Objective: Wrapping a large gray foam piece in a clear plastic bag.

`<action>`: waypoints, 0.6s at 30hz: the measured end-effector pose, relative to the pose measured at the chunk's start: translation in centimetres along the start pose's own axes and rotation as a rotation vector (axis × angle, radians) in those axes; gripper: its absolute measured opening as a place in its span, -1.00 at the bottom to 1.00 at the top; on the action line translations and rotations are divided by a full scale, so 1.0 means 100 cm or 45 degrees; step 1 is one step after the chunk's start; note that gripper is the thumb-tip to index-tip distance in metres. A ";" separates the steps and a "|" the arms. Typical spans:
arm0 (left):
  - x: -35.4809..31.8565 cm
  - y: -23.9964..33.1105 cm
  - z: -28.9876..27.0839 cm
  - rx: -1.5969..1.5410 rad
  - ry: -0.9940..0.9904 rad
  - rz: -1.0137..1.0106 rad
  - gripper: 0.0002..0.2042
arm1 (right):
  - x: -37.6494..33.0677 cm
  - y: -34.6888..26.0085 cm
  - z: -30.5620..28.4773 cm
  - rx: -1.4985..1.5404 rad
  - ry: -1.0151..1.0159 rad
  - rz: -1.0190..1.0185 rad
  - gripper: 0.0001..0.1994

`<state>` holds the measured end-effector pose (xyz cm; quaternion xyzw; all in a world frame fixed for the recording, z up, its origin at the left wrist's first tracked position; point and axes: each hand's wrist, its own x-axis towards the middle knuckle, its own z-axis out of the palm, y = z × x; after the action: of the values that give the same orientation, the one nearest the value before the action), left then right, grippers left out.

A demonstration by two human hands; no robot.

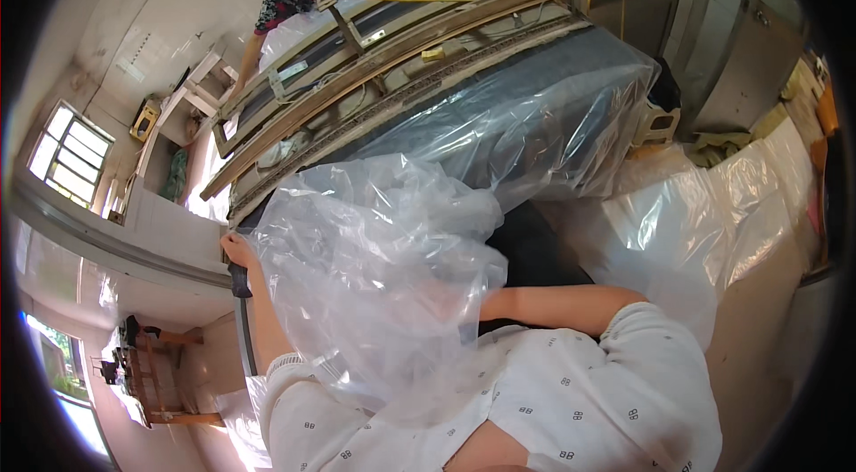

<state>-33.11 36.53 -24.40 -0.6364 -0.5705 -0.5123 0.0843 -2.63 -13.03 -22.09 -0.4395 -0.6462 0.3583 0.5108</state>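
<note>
Crumpled clear plastic sheet (383,276) hides the right hand's grip; left hand (237,251), arm outstretched, clasps the sheet's edge.

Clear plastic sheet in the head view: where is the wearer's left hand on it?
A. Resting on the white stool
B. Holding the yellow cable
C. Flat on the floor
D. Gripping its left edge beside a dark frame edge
D: the left hand clasps the left edge of the bunched clear plastic sheet, right by the dark frame edge.
</note>
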 end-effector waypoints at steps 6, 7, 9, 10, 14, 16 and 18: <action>-0.002 0.069 -0.020 -0.097 -0.091 0.039 -0.85 | -0.193 -0.002 -0.187 0.210 0.506 0.068 -0.44; -0.012 0.062 -0.023 -0.079 -0.109 0.071 -0.85 | -0.203 -0.011 -0.212 0.247 0.570 0.107 -0.44; -0.016 0.049 -0.022 -0.058 -0.099 0.103 -0.85 | -0.203 -0.017 -0.205 0.325 0.733 0.188 -0.44; -0.008 0.050 -0.019 -0.063 -0.071 0.193 -0.84 | -0.177 -0.020 -0.198 0.373 0.849 0.214 -0.44; 0.001 0.058 -0.021 -0.014 -0.108 0.223 -0.84 | -0.166 -0.038 -0.112 0.163 0.485 0.378 -0.58; -0.001 0.064 -0.025 0.063 -0.186 0.095 -0.84 | -0.160 -0.072 -0.120 0.132 0.747 0.364 -0.58; -0.007 0.058 -0.020 0.025 -0.230 0.130 -0.83 | -0.190 -0.103 -0.172 0.042 1.250 0.286 -0.59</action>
<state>-29.37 32.79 -21.27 -0.7074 -0.5475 -0.4423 0.0646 13.78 -34.25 -15.49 -0.6150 -0.2724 0.1722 0.7197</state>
